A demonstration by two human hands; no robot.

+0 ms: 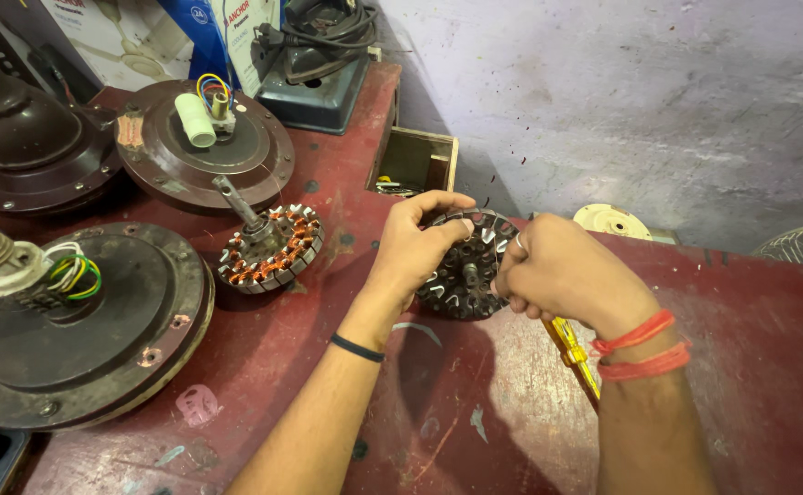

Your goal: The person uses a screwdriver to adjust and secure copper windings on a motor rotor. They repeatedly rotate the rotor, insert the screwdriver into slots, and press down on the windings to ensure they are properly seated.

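At far left a brown fan housing (80,330) lies on the red bench (475,431). Beside it sits a copper-wound stator (270,247). Your left hand (417,243) grips the bare stator (468,266) at its rim, mid-bench. Your right hand (566,275) clasps a yellow screwdriver (574,353) against it.

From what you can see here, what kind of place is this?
Probably a ceiling fan repair workshop: opened fan motor housings lie on the red workbench, beside a copper-wound stator.
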